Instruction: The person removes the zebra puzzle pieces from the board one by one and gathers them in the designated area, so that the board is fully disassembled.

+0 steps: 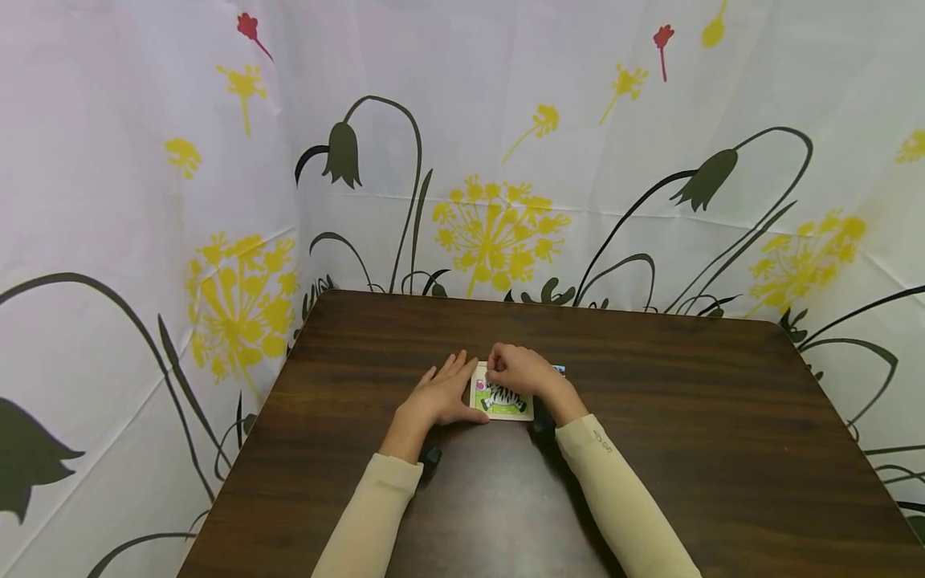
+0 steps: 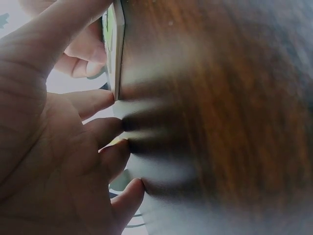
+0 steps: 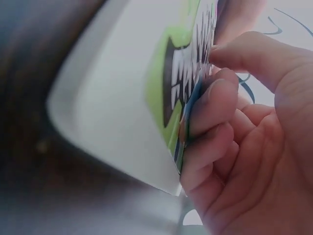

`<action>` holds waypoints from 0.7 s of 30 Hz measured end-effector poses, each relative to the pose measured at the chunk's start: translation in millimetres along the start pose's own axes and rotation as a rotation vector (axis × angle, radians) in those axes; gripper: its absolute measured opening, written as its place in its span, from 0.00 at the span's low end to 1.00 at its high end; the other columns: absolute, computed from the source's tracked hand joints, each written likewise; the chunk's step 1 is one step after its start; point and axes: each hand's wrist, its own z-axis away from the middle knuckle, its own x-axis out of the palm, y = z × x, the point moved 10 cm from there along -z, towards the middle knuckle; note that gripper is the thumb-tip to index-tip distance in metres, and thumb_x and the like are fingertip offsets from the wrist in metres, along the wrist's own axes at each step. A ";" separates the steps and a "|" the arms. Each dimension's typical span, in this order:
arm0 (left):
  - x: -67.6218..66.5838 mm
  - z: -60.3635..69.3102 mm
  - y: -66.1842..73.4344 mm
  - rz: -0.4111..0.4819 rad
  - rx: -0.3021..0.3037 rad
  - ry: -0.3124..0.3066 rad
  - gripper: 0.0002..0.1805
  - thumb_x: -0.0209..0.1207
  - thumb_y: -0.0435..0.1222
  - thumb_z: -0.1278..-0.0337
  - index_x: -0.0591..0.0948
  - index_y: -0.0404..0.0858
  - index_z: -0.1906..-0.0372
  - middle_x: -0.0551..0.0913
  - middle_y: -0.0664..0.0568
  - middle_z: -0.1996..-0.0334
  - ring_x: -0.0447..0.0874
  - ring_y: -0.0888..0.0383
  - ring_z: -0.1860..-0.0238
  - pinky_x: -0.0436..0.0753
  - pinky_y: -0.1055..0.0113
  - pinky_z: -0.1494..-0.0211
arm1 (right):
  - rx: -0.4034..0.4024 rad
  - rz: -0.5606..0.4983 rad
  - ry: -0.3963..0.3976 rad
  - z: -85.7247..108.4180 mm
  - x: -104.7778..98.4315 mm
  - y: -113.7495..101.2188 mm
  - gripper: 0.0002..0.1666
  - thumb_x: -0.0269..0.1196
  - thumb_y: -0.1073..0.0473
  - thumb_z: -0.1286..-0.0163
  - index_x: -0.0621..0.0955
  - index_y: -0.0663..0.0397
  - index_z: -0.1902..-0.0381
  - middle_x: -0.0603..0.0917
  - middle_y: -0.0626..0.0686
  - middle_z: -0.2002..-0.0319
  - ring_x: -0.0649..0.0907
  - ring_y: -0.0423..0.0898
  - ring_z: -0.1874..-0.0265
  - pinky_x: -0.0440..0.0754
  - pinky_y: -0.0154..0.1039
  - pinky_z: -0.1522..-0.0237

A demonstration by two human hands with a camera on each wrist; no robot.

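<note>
A small pale-bordered board with a zebra picture (image 1: 508, 408) lies flat on the table. My left hand (image 1: 442, 395) is spread at its left side, with the thumb by the near edge; in the left wrist view, a fingertip of the left hand (image 2: 73, 142) touches the corner of the board (image 2: 116, 54). Over the upper part of the picture is my right hand (image 1: 522, 371), fingers curled and thumb tip low on the surface. The right wrist view shows the right hand (image 3: 244, 142) against the zebra picture (image 3: 178, 81); nothing can be made out between thumb and forefinger.
A small blue item (image 1: 560, 370) shows just past the right hand, partly hidden by it. The dark wooden table (image 1: 686, 417) extends around the board to a white curtain (image 1: 448, 48) with printed flowers behind it.
</note>
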 end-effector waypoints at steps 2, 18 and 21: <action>1.4 -0.1 0.1 0.000 0.001 -0.001 0.60 0.73 0.58 0.36 0.51 0.43 0.11 0.42 0.44 0.10 0.38 0.46 0.10 0.43 0.40 0.10 | -0.002 -0.039 -0.007 0.7 0.5 1.4 0.06 0.67 0.53 0.24 0.82 0.48 0.57 0.83 0.47 0.70 0.80 0.43 0.74 0.76 0.37 0.68; 5.1 -6.6 -5.4 0.027 0.014 0.003 0.63 0.73 0.62 0.40 0.51 0.44 0.10 0.41 0.44 0.10 0.37 0.45 0.10 0.42 0.38 0.11 | -0.061 -0.273 -0.081 0.4 4.0 6.4 0.06 0.65 0.58 0.21 0.79 0.54 0.55 0.78 0.48 0.75 0.77 0.42 0.81 0.78 0.36 0.75; 5.1 -6.4 -5.5 0.021 0.008 0.000 0.63 0.73 0.61 0.39 0.51 0.43 0.11 0.42 0.44 0.10 0.37 0.45 0.10 0.42 0.39 0.10 | -0.073 -0.328 -0.081 0.9 3.6 8.9 0.09 0.65 0.59 0.21 0.78 0.56 0.51 0.77 0.48 0.78 0.78 0.42 0.82 0.78 0.36 0.75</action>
